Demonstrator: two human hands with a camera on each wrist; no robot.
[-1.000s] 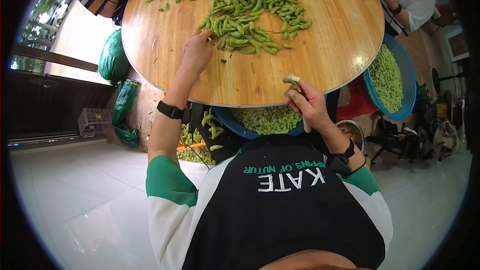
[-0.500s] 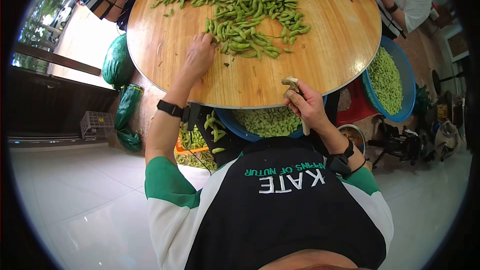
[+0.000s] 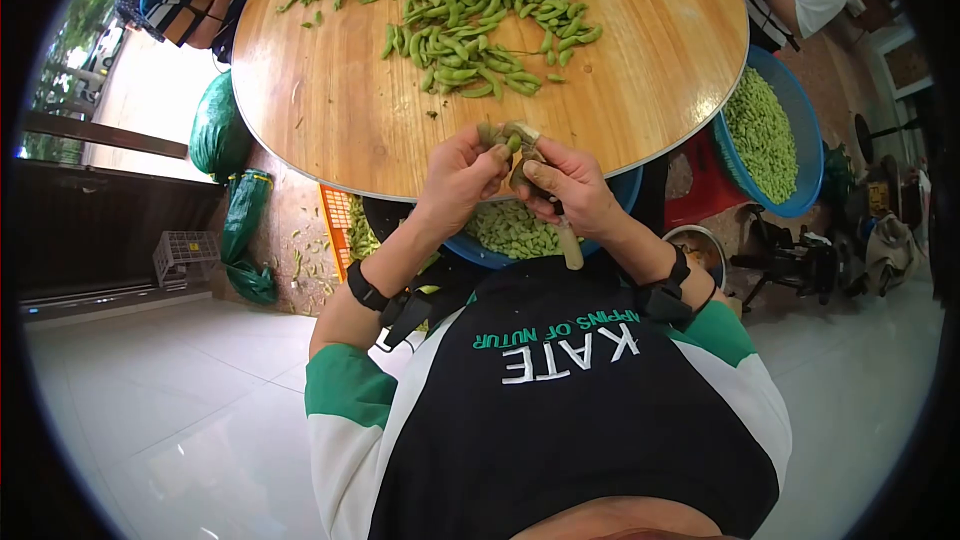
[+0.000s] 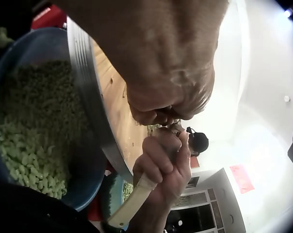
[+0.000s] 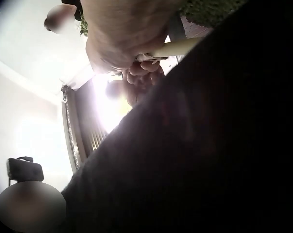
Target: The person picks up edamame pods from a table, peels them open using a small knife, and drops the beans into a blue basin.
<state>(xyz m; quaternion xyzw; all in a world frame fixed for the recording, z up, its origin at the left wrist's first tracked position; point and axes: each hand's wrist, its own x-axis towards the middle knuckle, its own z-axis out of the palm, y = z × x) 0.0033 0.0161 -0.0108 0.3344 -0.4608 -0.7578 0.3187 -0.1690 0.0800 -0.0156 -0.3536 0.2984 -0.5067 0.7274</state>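
At the near edge of the round wooden table point(image 3: 330, 110), both hands meet over a blue basin point(image 3: 630, 195) of shelled green beans point(image 3: 510, 230). The left hand point(image 3: 460, 180) pinches a green soybean pod point(image 3: 514, 143) between thumb and fingers. Close against it, the right hand point(image 3: 578, 195) grips a tool by its pale handle point(image 3: 570, 245), which sticks out below the fist. The same handle point(image 4: 132, 206) shows in the left wrist view. Fingers hide the tool's working end. A heap of pods point(image 3: 460, 30) lies farther back on the table.
A second blue basin point(image 3: 812, 165) of shelled beans stands at the right beside a red stool point(image 3: 700, 195). Left of the table are green sacks point(image 3: 215, 130) and an orange crate point(image 3: 335, 220) with pods. Two other people's arms show at the table's far sides.
The left hand has moved from the pods on the table back toward the body, bringing a pod to the right hand. The right hand has shifted left with the tool.
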